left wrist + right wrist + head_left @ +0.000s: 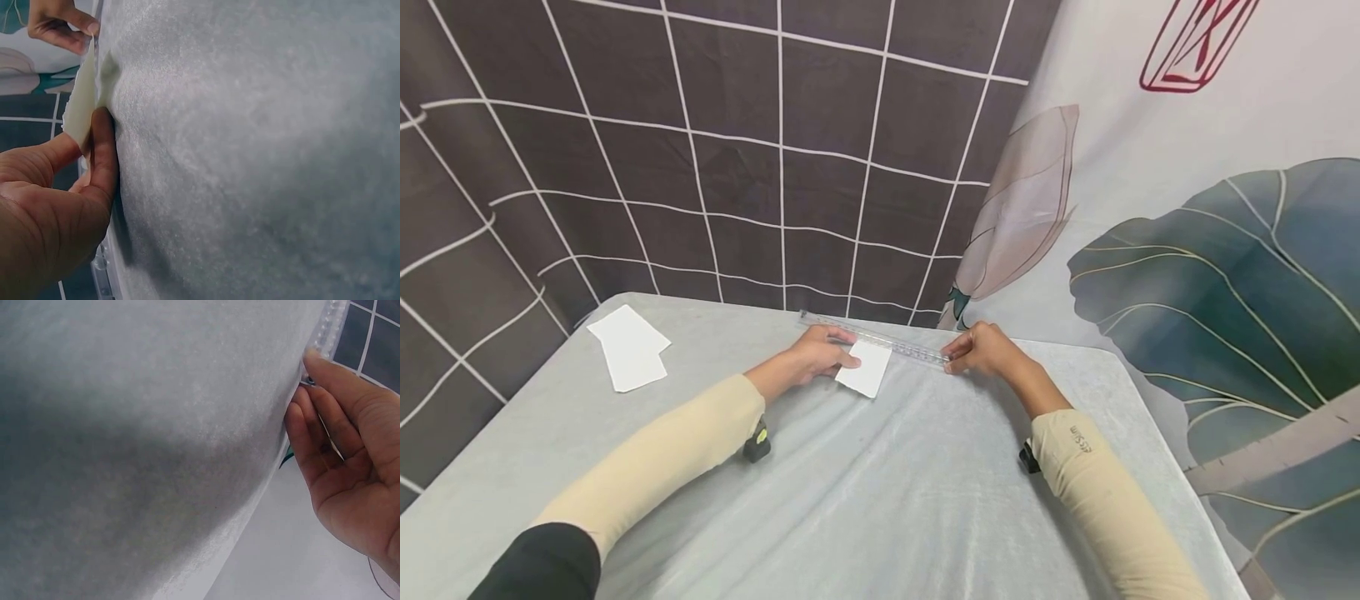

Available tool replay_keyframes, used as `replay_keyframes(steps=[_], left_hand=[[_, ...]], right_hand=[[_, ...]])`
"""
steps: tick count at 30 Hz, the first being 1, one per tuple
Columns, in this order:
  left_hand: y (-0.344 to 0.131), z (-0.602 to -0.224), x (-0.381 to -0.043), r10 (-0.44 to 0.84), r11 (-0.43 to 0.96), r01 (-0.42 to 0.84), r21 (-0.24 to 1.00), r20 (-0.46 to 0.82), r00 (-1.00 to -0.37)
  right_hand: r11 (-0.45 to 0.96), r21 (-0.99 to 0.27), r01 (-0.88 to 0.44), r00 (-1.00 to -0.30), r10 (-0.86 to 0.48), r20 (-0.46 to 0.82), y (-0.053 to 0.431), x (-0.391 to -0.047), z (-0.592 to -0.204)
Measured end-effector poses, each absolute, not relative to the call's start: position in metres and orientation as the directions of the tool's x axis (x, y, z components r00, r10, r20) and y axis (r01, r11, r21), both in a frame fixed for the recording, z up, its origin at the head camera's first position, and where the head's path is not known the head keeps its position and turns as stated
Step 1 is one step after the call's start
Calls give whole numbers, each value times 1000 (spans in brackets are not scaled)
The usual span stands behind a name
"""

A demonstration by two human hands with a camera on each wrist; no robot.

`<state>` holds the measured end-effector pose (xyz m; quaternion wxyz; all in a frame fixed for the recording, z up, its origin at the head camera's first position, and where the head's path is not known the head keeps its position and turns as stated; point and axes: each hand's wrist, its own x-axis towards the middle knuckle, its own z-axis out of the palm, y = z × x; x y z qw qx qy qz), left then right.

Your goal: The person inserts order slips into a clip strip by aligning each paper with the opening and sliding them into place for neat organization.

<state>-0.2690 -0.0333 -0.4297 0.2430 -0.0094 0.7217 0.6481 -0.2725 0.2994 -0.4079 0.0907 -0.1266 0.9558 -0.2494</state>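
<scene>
A small white piece of paper is pinched by my left hand, thumb on top and fingers beneath. In the left wrist view the paper stands tilted up off the cloth, between thumb and fingers. Behind it a clear plastic ruler lies slanted near the table's far edge. My right hand pinches the ruler's right end between thumb and fingers. The right wrist view shows that ruler end at the thumb tip. My left fingers are close to the ruler; whether they touch it I cannot tell.
Two overlapping white paper pieces lie at the table's left. A pale grey cloth with soft wrinkles covers the table. Beyond its far edge hangs a dark curtain with white grid lines; a leaf-patterned curtain hangs on the right.
</scene>
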Motion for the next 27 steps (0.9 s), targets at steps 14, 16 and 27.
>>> replay_keyframes(steps=[14,16,27], left_hand=[[-23,-426,-264,315,160,-329,930,-364,-876],[-22,-424,-261,320,155,-323,934,-357,-878],[-14,-428,-261,305,184,-320,929,-363,-880]], right_hand=[[834,-510,-210,-947,-303,-105,300,-273,-406],[835,-508,-211,-947,-303,-104,300,-274,-406],[841,-505,-195,-949,-291,-119,300,-274,-407]])
